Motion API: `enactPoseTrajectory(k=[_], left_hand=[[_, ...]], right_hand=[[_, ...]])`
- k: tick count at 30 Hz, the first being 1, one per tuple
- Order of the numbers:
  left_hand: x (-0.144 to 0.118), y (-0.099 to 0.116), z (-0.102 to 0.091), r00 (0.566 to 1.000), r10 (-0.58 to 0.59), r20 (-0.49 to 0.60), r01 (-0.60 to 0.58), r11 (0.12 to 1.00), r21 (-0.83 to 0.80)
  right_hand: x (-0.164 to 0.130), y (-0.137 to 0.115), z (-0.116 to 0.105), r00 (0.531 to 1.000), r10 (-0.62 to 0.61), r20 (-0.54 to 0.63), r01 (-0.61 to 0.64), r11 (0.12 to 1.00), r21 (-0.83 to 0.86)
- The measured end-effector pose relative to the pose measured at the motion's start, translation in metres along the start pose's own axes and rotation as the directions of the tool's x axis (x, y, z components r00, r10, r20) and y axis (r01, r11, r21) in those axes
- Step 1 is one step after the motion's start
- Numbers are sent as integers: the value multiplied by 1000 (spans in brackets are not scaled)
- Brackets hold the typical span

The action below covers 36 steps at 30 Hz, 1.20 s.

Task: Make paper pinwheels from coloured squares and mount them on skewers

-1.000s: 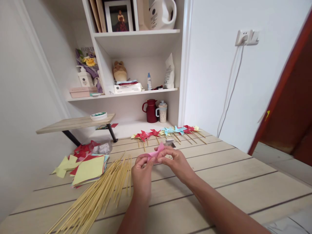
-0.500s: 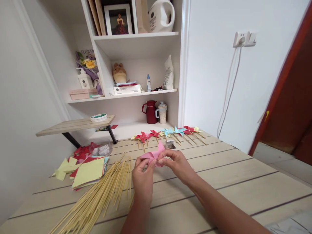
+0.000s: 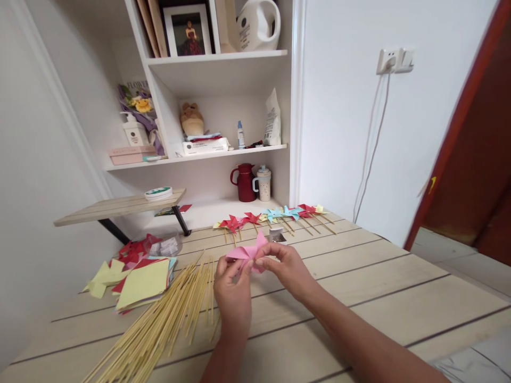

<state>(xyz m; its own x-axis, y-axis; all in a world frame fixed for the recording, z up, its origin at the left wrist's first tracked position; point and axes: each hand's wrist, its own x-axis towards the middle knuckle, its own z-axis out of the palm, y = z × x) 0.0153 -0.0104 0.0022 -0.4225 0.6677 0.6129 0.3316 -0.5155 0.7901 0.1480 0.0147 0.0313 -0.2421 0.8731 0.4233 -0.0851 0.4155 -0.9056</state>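
Observation:
A pink paper pinwheel (image 3: pixel 249 252) is held between my two hands above the table. My left hand (image 3: pixel 233 284) pinches its lower left side near the centre. The fingers of my right hand (image 3: pixel 284 266) close on its right side, also near the centre. Whether a pin is between the fingertips is too small to tell. Just left of my left hand lies a loose bundle of thin wooden sticks (image 3: pixel 167 314). Beyond my hands sits a small open box (image 3: pixel 277 235).
Finished pinwheels on sticks, such as a red pinwheel (image 3: pixel 231 224), line the table's back edge. At left are a stack of square papers (image 3: pixel 144 284), a yellow paper pinwheel shape (image 3: pixel 104 277) and a clear container (image 3: pixel 167 246). A raised wooden stand (image 3: pixel 120 206) stands behind them.
The view has shifted slightly. Both hands keep their hold on the pink pinwheel, with only a small shift of the fingers near its centre.

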Motion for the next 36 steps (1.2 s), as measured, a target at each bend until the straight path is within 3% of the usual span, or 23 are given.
enactPoseTrajectory(k=[5,9,15,22,28,36], left_hand=[[-3,-5,1,999,-11,-31,12,1000,26],[-5,-6,2,999,-1,-54,3,999,45],[-6,-3,2,997,17,-70,-13,998,57],[-9,-5,2,996,32,-87,-28,999,46],[-9,-4,2,996,53,-67,-50,998,47],[-9,-4,3,994,88,-71,-83,994,71]], right_hand=[[-2,3,5,994,-56,-95,48,995,-87],[-5,3,8,988,-111,-106,93,982,-163],[-7,7,11,962,-194,-192,168,976,-141],[-6,11,11,974,-99,-204,95,995,-29],[-2,7,8,989,17,-146,-12,999,36],[-2,9,6,996,-1,-89,5,999,52]])
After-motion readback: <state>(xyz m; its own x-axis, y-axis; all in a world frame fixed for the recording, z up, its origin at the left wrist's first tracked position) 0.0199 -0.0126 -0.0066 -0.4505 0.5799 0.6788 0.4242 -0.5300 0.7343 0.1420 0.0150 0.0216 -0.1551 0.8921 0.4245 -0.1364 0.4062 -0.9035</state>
